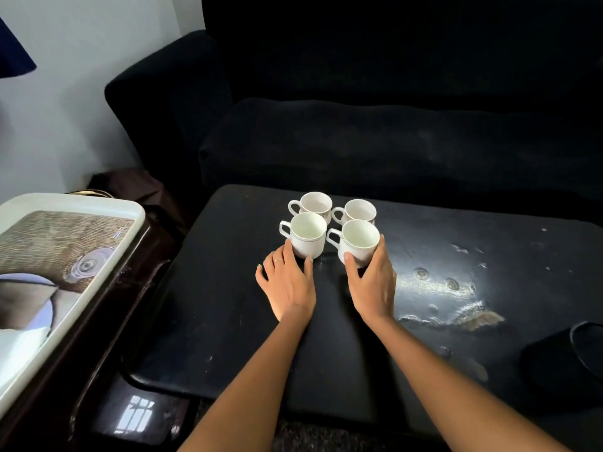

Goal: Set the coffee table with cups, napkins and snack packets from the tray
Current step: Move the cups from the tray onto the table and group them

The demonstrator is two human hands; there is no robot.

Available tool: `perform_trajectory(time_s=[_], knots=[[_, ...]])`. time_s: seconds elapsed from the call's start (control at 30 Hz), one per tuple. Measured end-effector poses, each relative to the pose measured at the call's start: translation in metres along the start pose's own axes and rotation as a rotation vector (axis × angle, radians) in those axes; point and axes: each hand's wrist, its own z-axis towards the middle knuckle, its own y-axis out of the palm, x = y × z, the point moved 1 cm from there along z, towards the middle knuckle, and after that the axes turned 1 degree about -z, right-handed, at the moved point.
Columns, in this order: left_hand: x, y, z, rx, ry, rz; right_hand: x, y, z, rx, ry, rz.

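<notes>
Four white cups stand together in a small square on the dark tabletop [424, 256], all upright, with the handles to the left. I take this group as the landmark. The right hand [372, 282] holds the front right cup [357, 241]: the thumb presses on its near wall and the fingers curl around the far side, so the grip is closed on the cup. The left hand [287, 285] rests just in front of the front left cup [308, 234], with the fingers spread and rather straight; the fingertips touch the base of the cup, so this grip is wide and holds nothing. I judge that both hands push the front cups close to the back left cup [316, 203] and the back right cup [360, 210], to keep the set tidy.

The cups look like glazed ceramic, smooth and round, with a thin line under the rim. The tabletop is black, scratched and a little shiny. Well to the left of the cups, the white tray [107, 203] lies on a dark wooden stand; no napkins or snack packets show on the part in view.
</notes>
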Motion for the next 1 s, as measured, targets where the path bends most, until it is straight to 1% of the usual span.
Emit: perform_trajectory(time_s=[0.8,1.0], knots=[[-0.001,0.003,0.001,-0.013,-0.012,0.023,0.008,0.007,0.006,-0.02,-0.043,0.002],[-0.004,-0.009,-0.012,-0.06,0.059,-0.123,0.004,-0.002,-0.002,0.026,0.053,0.069]])
